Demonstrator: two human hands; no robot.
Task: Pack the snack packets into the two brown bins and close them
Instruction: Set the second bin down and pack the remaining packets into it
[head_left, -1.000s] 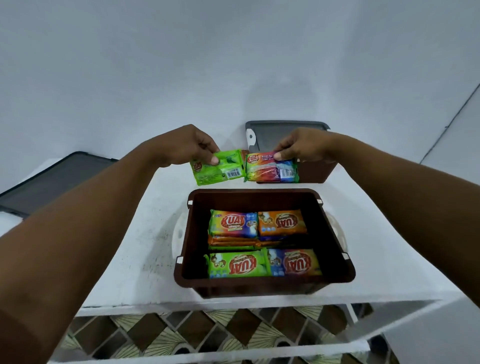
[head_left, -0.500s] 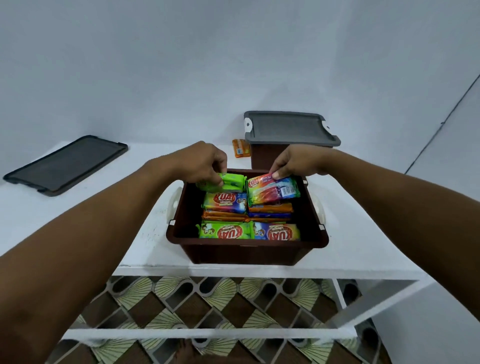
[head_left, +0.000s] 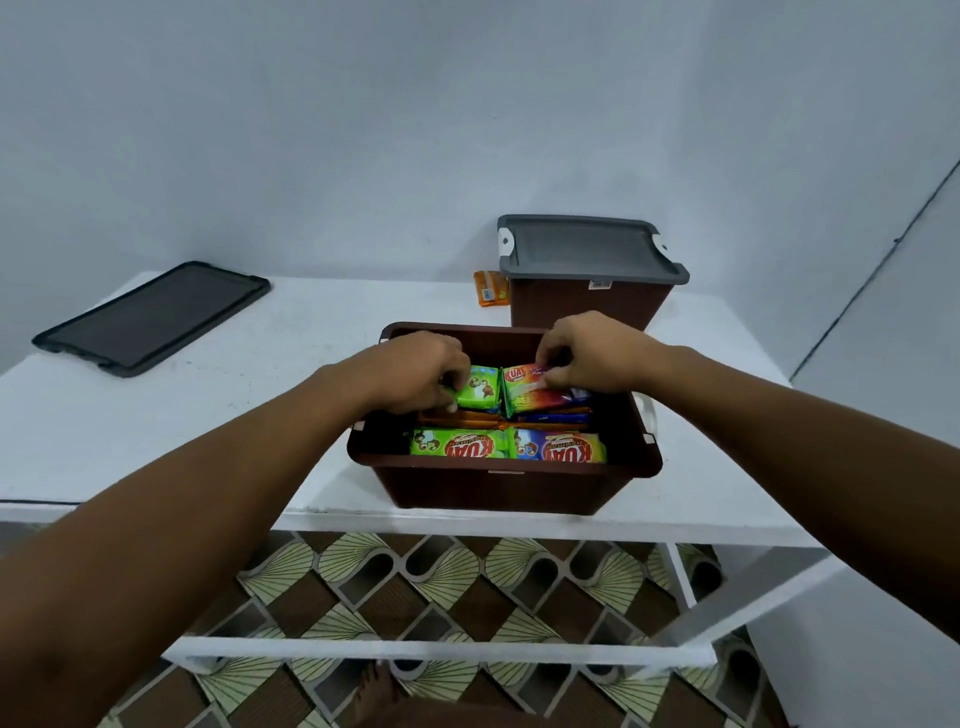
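An open brown bin (head_left: 498, 486) stands at the near edge of the white table (head_left: 234, 405), filled with several snack packets. My left hand (head_left: 421, 371) pinches a green packet (head_left: 480, 389) down inside the bin's back left. My right hand (head_left: 587, 356) pinches a red and rainbow packet (head_left: 530, 397) beside it at the back right. In the front row lie a green packet (head_left: 460, 444) and a blue and red packet (head_left: 561, 448). Behind stands the second brown bin (head_left: 587, 306), shut under its grey lid (head_left: 584, 249).
A loose grey lid (head_left: 150, 317) lies on the table's far left. One orange packet (head_left: 488, 290) leans by the closed bin's left side near the wall. Below the table's front edge are a white frame and a patterned tile floor (head_left: 415, 582).
Both hands came down from above the far rim into the open bin, carrying the green and the rainbow packet, which now lie on the back row. My view has pulled back.
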